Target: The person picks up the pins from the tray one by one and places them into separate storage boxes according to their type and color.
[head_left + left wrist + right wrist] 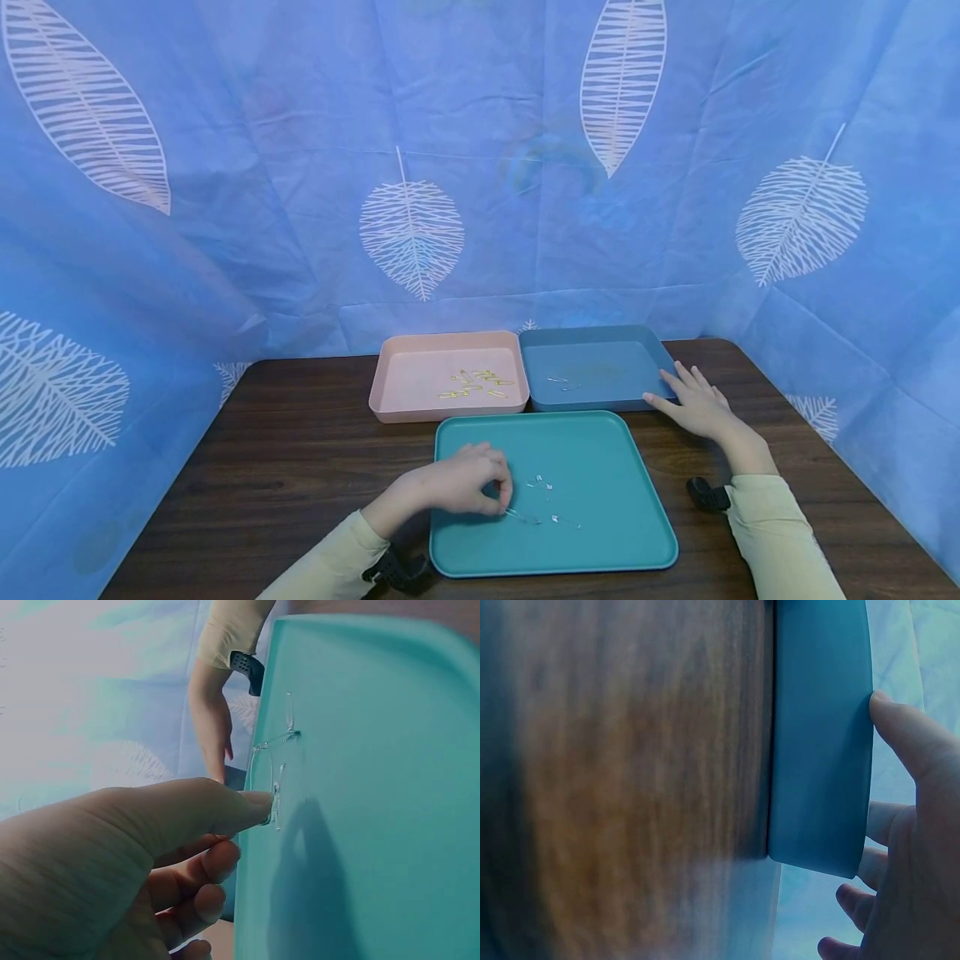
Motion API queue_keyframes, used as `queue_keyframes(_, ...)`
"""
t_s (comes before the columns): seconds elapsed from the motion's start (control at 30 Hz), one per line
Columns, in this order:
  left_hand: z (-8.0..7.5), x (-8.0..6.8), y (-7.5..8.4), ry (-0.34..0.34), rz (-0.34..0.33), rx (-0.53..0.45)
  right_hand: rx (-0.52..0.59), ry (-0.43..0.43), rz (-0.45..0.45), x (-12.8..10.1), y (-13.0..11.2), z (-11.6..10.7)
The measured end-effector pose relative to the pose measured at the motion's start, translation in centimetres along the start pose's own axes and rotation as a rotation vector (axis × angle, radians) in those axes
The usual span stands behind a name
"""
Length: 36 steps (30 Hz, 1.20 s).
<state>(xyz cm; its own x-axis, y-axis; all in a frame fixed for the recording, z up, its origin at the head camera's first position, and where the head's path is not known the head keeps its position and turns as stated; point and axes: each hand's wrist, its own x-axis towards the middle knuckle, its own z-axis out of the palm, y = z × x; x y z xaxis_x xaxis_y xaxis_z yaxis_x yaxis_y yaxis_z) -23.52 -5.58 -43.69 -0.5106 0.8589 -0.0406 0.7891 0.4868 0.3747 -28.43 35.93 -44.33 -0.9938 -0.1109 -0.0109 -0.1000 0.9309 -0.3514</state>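
Down on the dark wooden table (300, 467), a flat teal plastic tray (600, 533) sits nearest the person, with a shallow pink plastic bin (405, 387) at its 11 o'clock and a deeper slate-blue plastic bin (600, 346) at its 1 o'clock, the two bins touching side by side. The left hand (468, 482) is curled at the tray's 9 o'clock edge, fingertips drawn together on a small silver safety pin (521, 517) that lies on the tray floor. From the head view the pinch is hard to read; the left wrist view shows the thumb tip (251, 802) pressed down at the pin's end (276, 802), the other fingers folded beneath. That same view picks out two more silver pins (289, 712) farther along the tray, which the head camera renders only as faint glints (540, 482).

The right hand (693, 400) lies flat with fingers spread, at the 3 o'clock side of the blue bin. Seen from the right wrist, its thumb (900, 731) touches the bin's outer wall (821, 750), the remaining fingers loosely bent and clasping nothing.

Only the head view shows the bins' contents: gold-coloured safety pins (476, 383) in the pink one, a couple of silver pins (566, 383) in the blue. A blue leaf-printed cloth (480, 167) hangs behind.
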Motion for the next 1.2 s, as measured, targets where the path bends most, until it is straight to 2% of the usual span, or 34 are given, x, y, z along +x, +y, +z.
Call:
queue_keyframes(0.57,-2.1,0.9,-0.3,0.083,-0.008,0.013,0.008,-0.003,-0.003,-0.1,0.1,0.0)
queue_keyframes(0.7,-1.8,1.4,-0.1,0.096,-0.014,0.078,0.008,-0.001,0.001,0.0,0.2,0.0)
queue_keyframes(0.87,-0.9,2.0,0.0,0.066,-0.032,0.191,-0.003,0.0,0.003,0.1,0.3,0.1)
queue_keyframes(1.0,-0.8,2.1,0.0,0.058,-0.049,0.195,0.001,0.0,0.001,0.1,0.2,0.1)
queue_keyframes(1.2,-1.3,2.1,0.1,0.087,-0.058,0.185,-0.004,0.005,0.0,0.0,0.2,0.0)
